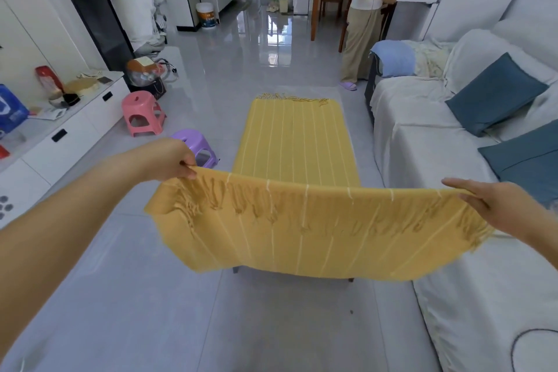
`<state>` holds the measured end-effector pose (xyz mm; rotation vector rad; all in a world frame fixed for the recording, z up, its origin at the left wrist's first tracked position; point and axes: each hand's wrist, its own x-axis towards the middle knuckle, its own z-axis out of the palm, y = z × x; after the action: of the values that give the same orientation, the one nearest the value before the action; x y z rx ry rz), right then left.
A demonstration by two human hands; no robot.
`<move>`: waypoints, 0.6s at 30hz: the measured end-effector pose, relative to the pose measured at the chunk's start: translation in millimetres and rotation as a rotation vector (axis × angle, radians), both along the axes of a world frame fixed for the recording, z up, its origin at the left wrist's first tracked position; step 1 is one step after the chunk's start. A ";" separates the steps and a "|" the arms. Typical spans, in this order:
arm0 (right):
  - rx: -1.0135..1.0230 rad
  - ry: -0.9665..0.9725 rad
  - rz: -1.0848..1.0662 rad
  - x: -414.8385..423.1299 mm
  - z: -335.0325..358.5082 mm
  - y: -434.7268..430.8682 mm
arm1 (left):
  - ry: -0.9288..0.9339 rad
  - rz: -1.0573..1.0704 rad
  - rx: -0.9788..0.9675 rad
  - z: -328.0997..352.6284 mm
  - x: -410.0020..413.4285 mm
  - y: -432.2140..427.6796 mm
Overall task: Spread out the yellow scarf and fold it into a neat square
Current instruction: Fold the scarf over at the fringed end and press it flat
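The yellow scarf (297,142), with thin white stripes and fringed ends, lies lengthwise over a low table that it almost fully hides; two dark table legs show under the near drape. Its far fringe rests at the table's far end. The near end is lifted in the air and stretched wide between my hands, its fringe hanging down toward me. My left hand (176,160) pinches the near left corner. My right hand (495,204) holds the near right corner with fingers stretched along the edge and the thumb underneath.
A white-covered sofa (428,142) with blue cushions runs along the right. A pink stool (142,113) and a purple stool (197,145) stand left of the table, beside a white low cabinet (60,142). A person (365,18) stands at the sofa's far end; another person is further back.
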<state>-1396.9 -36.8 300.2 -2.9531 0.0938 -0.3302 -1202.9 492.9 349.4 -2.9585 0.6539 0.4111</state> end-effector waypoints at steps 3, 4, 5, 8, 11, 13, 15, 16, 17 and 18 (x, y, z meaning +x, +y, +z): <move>0.007 0.021 -0.036 49.6 -3.0 -6.7 | -0.004 -0.009 -0.018 -8.3 50.1 -3.7; 0.000 0.014 -0.047 66.5 -4.0 -8.3 | 0.001 -0.012 -0.025 -11.9 67.6 -3.8; 0.002 0.022 -0.064 84.3 -5.5 -9.5 | 0.009 -0.018 -0.032 -15.4 85.5 -3.7; -0.015 0.054 -0.112 135.9 -15.4 -11.0 | 0.050 -0.063 -0.064 -26.5 139.1 -7.0; -0.019 0.079 -0.174 179.8 -24.9 -8.8 | 0.083 -0.087 -0.102 -40.4 197.5 -8.8; -0.010 0.090 -0.221 208.6 -29.7 -7.6 | 0.110 -0.119 -0.134 -50.3 236.0 -7.8; -0.009 0.108 -0.268 236.5 -32.4 -6.6 | 0.132 -0.139 -0.172 -58.9 274.0 -8.3; -0.008 0.109 -0.289 249.4 -34.3 -5.9 | 0.139 -0.151 -0.186 -62.3 291.6 -9.6; -0.008 0.111 -0.305 262.3 -36.9 -6.0 | 0.149 -0.162 -0.199 -67.0 309.9 -11.4; -0.009 0.118 -0.322 275.2 -39.7 -6.3 | 0.160 -0.166 -0.210 -72.4 328.1 -13.2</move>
<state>-1121.6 -43.1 260.5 -2.9595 0.5875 -0.1963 -874.8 479.7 277.0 -3.0537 1.0119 0.6028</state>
